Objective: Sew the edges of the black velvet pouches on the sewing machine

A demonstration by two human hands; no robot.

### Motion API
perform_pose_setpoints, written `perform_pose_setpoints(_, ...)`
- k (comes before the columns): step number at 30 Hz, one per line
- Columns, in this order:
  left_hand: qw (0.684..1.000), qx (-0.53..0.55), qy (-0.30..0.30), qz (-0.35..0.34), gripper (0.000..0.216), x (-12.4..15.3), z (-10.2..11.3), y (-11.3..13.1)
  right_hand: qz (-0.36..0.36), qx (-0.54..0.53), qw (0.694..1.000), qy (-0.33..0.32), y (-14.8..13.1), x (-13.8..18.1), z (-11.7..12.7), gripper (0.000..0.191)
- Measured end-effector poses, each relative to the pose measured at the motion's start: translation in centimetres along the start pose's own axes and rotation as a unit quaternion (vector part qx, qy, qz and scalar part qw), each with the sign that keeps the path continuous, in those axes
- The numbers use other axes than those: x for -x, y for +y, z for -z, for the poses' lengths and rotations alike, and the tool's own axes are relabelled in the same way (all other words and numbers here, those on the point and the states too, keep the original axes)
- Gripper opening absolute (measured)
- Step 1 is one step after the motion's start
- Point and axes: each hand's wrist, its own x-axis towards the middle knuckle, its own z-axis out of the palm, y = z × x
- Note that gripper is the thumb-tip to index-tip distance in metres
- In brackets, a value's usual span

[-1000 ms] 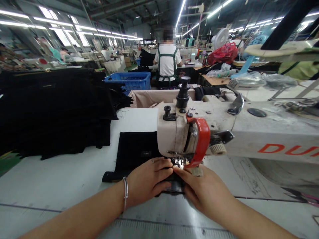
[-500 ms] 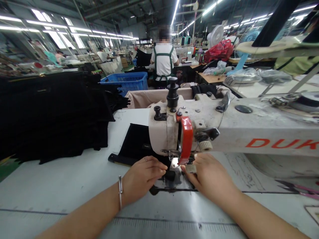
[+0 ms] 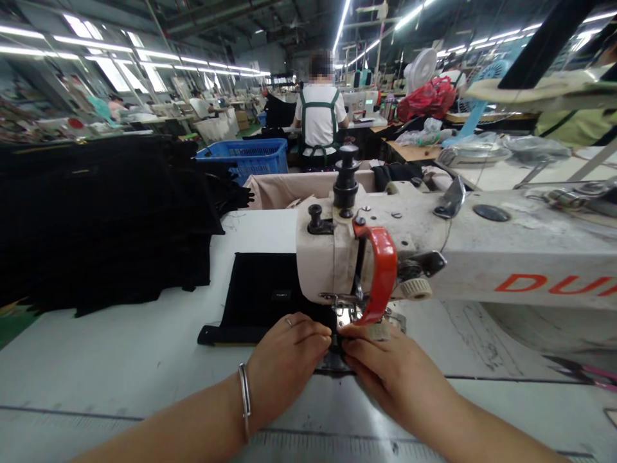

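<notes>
Black piece [image 3: 263, 280] right up at the sewing machine [image 3: 482, 241]!

Far left, a big pile of black cloth [image 3: 106, 218] loomed over the white table [image 3: 120, 366], ragged edges jutting toward the middle, and just beyond it stood a blue basket [image 3: 270, 155]. Then came the black piece itself, lying flat on the table, its small label [image 3: 281, 295] facing up, a thick edge along the near side and its right end tucked in by the machine's head! Into that end went the left hand [image 3: 292, 350], a silver bracelet [image 3: 245, 395] at the wrist and a ring [image 3: 288, 322] on one finger; its fingers [image 3: 308, 331] were pressed together, pinching the cloth just in front of the presser foot [image 3: 343, 316]. Farther back, a person [image 3: 321, 119] in a white top with green straps faced away. A red guard [image 3: 384, 273] curved down the machine's head, and below it worked the right hand [image 3: 395, 363], fingers bent and close together, tips touching the dark cloth just beside the left ones; whether they pinched it, you could not tell! And out on the far right, pink-handled cutters [image 3: 585, 372] lay on the table
</notes>
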Motion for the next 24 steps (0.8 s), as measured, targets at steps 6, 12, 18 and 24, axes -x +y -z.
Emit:
perform_pose_setpoints(6,1.0,0.01,0.001,0.005,0.016,-0.4,-0.2,-0.2,0.008,-0.001,1.0,0.01,-0.1,-0.2,0.1,0.021)
perform_pose_setpoints(12,0.999,0.027,0.02,0.012,0.015,-1.3,-0.2,-0.4,-0.013,0.002,1.0,-0.002,0.2,-0.4,0.0,0.02)
perform_pose_setpoints(18,0.999,0.027,0.014,0.021,0.016,-2.0,-0.2,-0.7,-0.015,0.044,0.999,0.009,0.6,-0.7,-0.2,0.017)
perform_pose_setpoints(24,0.999,0.021,0.011,0.036,0.014,-2.4,-0.5,-1.4,0.006,0.08,0.996,0.034,0.9,-1.2,-0.2,0.014)
